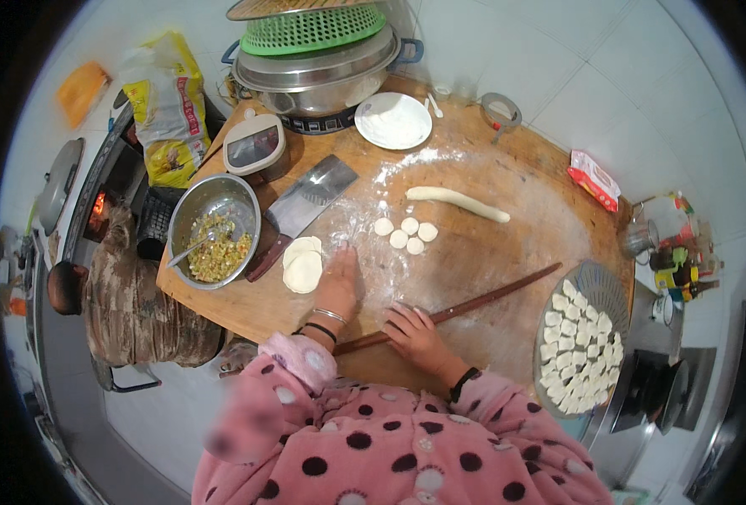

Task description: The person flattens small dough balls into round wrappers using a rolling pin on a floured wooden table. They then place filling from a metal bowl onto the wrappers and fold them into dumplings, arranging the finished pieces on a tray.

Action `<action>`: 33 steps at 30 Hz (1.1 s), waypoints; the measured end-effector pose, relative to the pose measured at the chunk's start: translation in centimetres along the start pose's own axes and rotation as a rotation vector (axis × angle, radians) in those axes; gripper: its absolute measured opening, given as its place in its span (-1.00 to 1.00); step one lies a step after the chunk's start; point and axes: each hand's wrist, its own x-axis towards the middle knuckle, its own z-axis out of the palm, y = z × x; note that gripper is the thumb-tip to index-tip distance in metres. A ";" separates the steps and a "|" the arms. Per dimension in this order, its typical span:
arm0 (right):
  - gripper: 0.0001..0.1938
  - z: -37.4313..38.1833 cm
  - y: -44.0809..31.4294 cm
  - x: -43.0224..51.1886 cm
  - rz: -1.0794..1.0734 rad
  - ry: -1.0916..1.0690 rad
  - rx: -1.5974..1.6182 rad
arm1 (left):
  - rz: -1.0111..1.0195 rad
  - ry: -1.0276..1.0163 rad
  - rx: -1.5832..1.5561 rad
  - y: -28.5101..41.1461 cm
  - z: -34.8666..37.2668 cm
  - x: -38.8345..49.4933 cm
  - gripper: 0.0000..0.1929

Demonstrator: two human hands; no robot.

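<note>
My left hand (pixel 341 278) lies palm down on the floured wooden table, fingers stretched forward; whatever may be under it is hidden. Just left of it are overlapping rolled dough wrappers (pixel 303 271). My right hand (pixel 416 336) rests over a dark wooden rolling pin (pixel 496 295), which slants from near my left wrist up to the right. Several small flattened dough rounds (pixel 409 235) sit beyond my hands. Farther back lies a dough rope (pixel 458 202). At the right, a round tray (pixel 590 278) bears many filled, folded dumplings (pixel 578 353).
At left stand a steel bowl (pixel 180 208) of chopped filling with a spoon, a cleaver (pixel 313 196) and a lidded container (pixel 255 145). Behind are a white plate (pixel 393 120) of flour, a large steel pot (pixel 316 82) and tape (pixel 501 110). A person (pixel 145 297) sits at left by a lit stove.
</note>
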 end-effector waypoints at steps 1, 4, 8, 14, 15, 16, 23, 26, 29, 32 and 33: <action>-0.64 -0.2 0.4 -0.4 -0.005 -0.017 -0.010 | -0.047 0.033 -0.020 -0.6 -0.1 0.6 -0.43; -0.63 -0.8 1.6 -1.1 -0.024 -0.062 0.022 | -0.077 0.108 -0.040 -1.0 -0.2 2.6 -0.55; -0.58 -2.0 2.4 -1.3 -0.016 -0.132 0.107 | -0.209 0.178 -0.083 0.3 -0.4 4.9 -0.64; -0.56 -2.3 2.9 -1.2 -0.026 -0.150 0.124 | -0.151 0.265 -0.326 1.9 -1.4 10.7 -0.79; -0.54 -2.1 3.1 -1.4 -0.030 -0.179 0.131 | -0.155 0.200 -0.238 2.2 -1.5 11.2 -0.79; -0.52 -1.9 3.3 -1.6 -0.043 -0.183 0.160 | -0.159 0.133 -0.152 2.6 -1.5 11.2 -0.80; -0.52 -5.2 5.6 -0.8 -0.048 -0.329 0.163 | 0.053 0.173 -0.197 5.6 -2.3 3.3 -0.69; -0.52 -9.3 8.8 3.2 0.006 -0.159 0.196 | 0.075 0.019 -0.294 7.3 -3.5 -1.5 -0.47; -0.46 -12.0 14.6 9.0 0.157 0.311 0.020 | 0.108 -0.181 -0.288 8.6 -3.9 -5.0 -0.30; -0.34 -11.4 21.9 14.4 0.478 0.342 -0.065 | 0.160 -0.316 -0.236 8.8 -3.6 -6.7 -0.18; -0.30 -10.6 24.3 15.8 0.540 0.319 -0.117 | 0.158 -0.318 -0.212 8.5 -3.3 -6.8 -0.19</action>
